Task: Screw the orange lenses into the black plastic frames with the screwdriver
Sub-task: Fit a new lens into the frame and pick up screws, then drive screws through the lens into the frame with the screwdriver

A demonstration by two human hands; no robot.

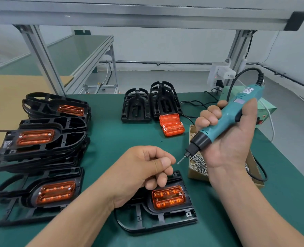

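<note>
The right hand (231, 143) is gripping the teal corded electric screwdriver (234, 111), its tip slanting down-left toward the orange ribbed lens (169, 196) lying in the black plastic frame (165, 223) just beneath the left hand (140, 170), whose curled fingers (162, 180) are pinching something I cannot tell.

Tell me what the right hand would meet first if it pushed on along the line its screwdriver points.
Most likely the left hand: the teal electric screwdriver in the right hand aims down-left at its thumb, above the black plastic frame. Depth is unclear.
</note>
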